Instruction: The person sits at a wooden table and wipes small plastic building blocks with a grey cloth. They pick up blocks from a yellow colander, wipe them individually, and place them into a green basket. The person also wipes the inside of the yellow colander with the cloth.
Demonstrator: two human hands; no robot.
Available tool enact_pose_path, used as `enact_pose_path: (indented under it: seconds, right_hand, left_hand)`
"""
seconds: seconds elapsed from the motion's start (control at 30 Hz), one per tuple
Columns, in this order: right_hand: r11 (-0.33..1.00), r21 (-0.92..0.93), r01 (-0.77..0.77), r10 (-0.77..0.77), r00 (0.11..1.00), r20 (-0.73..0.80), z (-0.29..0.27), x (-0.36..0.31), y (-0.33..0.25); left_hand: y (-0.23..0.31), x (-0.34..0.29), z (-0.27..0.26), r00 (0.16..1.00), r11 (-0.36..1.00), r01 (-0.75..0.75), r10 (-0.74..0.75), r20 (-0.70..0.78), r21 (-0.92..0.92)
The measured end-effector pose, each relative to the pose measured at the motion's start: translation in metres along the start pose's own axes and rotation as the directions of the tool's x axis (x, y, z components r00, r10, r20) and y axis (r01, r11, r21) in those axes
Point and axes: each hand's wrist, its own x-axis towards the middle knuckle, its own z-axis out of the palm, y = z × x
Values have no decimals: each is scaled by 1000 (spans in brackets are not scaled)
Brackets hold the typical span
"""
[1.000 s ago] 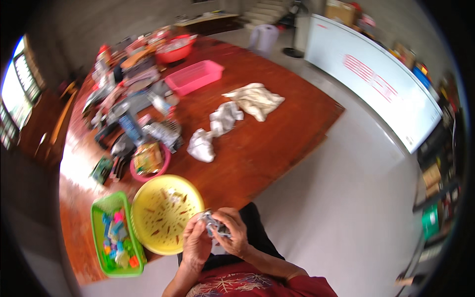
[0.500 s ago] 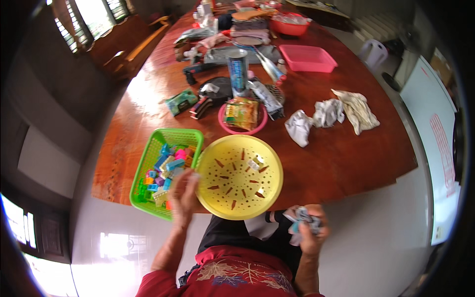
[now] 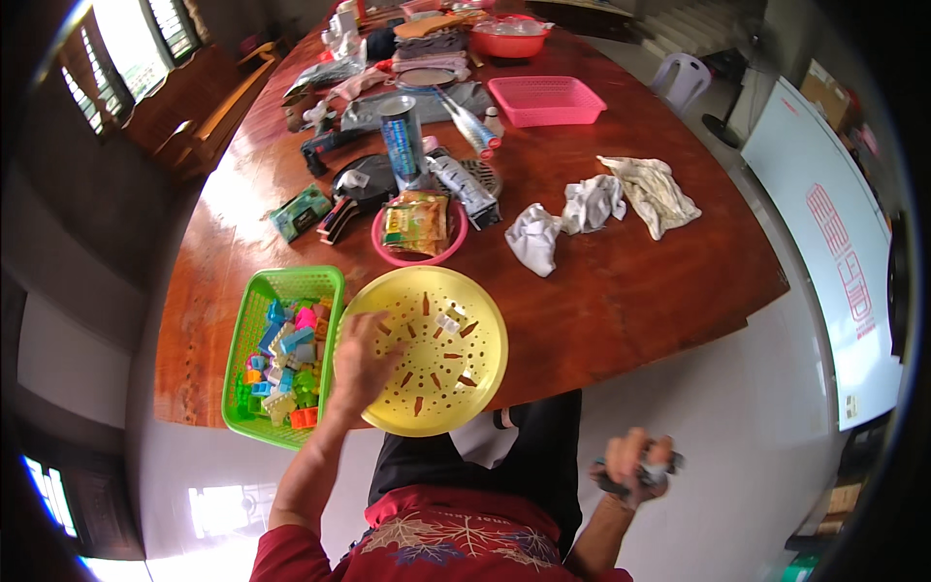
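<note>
A round yellow plastic colander [image 3: 427, 414] with dots and slots cut through it rests at the table's near edge. My left hand [image 3: 365, 367] hovers over its left side, fingers apart and holding nothing that I can see. A small pale label or scrap [image 3: 447, 323] lies inside the colander. Left of it stands a green basket [image 3: 242, 335] filled with colourful toy building blocks [image 3: 287, 341]. Away from the table, low on the right, my right hand [image 3: 635, 468] is closed around a crumpled grey and white bundle [image 3: 611, 482]; whether it is plastic or cloth cannot be told.
Beyond the colander sit a pink bowl [image 3: 462, 242] of packets, a tall blue can [image 3: 401, 141] and a green pack [image 3: 300, 212]. Crumpled white cloths [image 3: 534, 238] lie to the right. Farther back are a pink basket [image 3: 546, 102], folded clothes [image 3: 427, 53] and a red basin [image 3: 509, 41].
My left hand has moved from between the two baskets to over the colander. My right hand has swung outward and lower with the bundle. The whole view has shifted slightly.
</note>
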Motion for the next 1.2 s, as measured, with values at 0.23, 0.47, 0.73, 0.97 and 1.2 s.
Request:
enact_pose_path:
  seconds: [0.23,0.47,0.73,0.97,1.2]
  right_hand:
    - [964,-131,-231,208,963,-171,3,-2,39]
    - [920,-206,-333,229,884,-408,14,-9,17]
    - [100,-992,-71,-106,991,-82,22,15,55]
    - [683,-577,-447,-65,750,-658,-8,13,65]
    - [164,-981,-105,-330,931,-155,14,-5,56]
  left_hand:
    - [-48,34,125,971,976,-177,152,184,128]
    - [17,18,76,990,913,1,57,130,-409]
    - [107,-70,84,836,360,415,211,506,-835]
    - [148,-82,90,852,302,384,248,461,-873]
    - [143,-67,95,864,492,315,205,460,-811]
